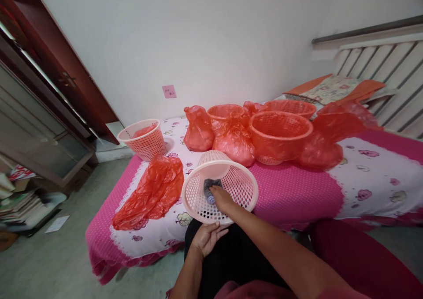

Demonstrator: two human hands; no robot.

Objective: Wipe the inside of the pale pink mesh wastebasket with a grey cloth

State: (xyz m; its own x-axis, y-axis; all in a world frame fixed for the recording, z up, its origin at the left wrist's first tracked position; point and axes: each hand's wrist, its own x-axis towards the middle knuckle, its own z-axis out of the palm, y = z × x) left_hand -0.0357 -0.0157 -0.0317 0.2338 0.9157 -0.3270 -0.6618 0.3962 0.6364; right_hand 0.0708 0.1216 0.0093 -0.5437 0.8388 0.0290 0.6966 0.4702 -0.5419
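A pale pink perforated plastic basket (pixel 249 184) lies tilted with its mouth toward me, at the bed's front edge above my lap. My left hand (pixel 207 238) grips the near part of its rim, thumb and fingers at the edge. Reaching inside the basket, my right hand (pixel 222 199) is closed on a grey cloth (pixel 209 186) and presses it against the inner wall. To the left of the basket lies a crumpled red plastic bag (pixel 157 193). The tips of my right fingers are partly hidden by the cloth.
Behind stand red-bag-lined baskets (pixel 280 133) and filled red bags (pixel 233 144). Another pink basket (pixel 147 142) with red plastic inside stands at the left corner of the bed (pixel 297 197). A dark red round seat (pixel 360 259) is at lower right, a radiator (pixel 390 78) beyond.
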